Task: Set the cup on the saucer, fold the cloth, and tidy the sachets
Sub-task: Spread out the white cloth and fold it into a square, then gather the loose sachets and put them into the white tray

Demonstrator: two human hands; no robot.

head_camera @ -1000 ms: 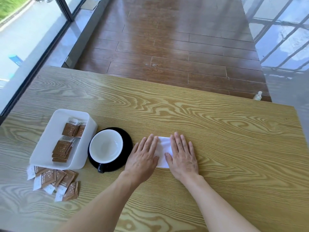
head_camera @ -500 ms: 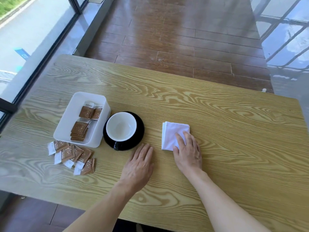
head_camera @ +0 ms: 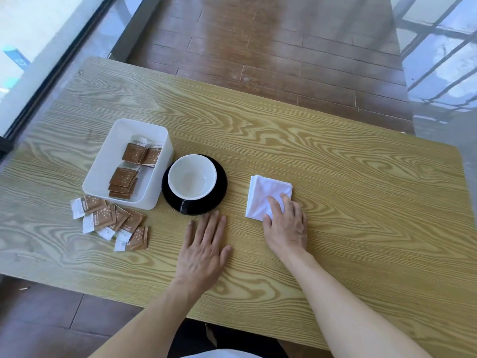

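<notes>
A white cup (head_camera: 192,177) with a black outside stands on the black saucer (head_camera: 219,188). Right of it lies the white cloth (head_camera: 263,195), folded into a small square. My right hand (head_camera: 286,226) rests flat on the cloth's near right corner, fingers spread. My left hand (head_camera: 204,249) lies flat on the table just in front of the saucer, holding nothing. Several brown sachets (head_camera: 129,166) lie in a white tray (head_camera: 108,161) left of the saucer. More loose sachets (head_camera: 111,223) are scattered on the table in front of the tray.
The wooden table (head_camera: 335,164) has its near edge close to my body and its left edge by a glass wall (head_camera: 38,47). Brown floorboards (head_camera: 284,42) stretch beyond the far edge.
My left hand has come off the cloth and moved left to rest in front of the saucer. My right hand slid to the cloth's near corner. The camera pulled back.
</notes>
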